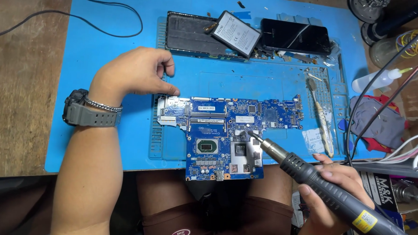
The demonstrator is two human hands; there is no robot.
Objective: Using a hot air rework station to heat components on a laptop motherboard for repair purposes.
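A blue circuit board [227,134] lies on a blue work mat [102,127] near the front edge of the wooden tabletop [20,78], its lower part jutting past the mat's front edge over the person's lap. The left hand [134,73] rests on the mat at the board's left end, fingers curled loosely together, with one fingertip touching the board's silver metal corner; nothing is gripped in it (a grey watch and a chain bracelet sit on that wrist). The right hand [329,191] is clamped around the black handle of a hot-air tool [327,186], whose metal nozzle points up-left with its tip just over the middle of the board, beside a silver shielded area. Toward the mat's back edge lie a dark phone housing [191,33], a phone battery [236,32] leaning across it, and a black cracked phone [295,36]. A brush [321,119] lies near the mat's right edge, with a small white squeeze bottle [379,79] beyond it.
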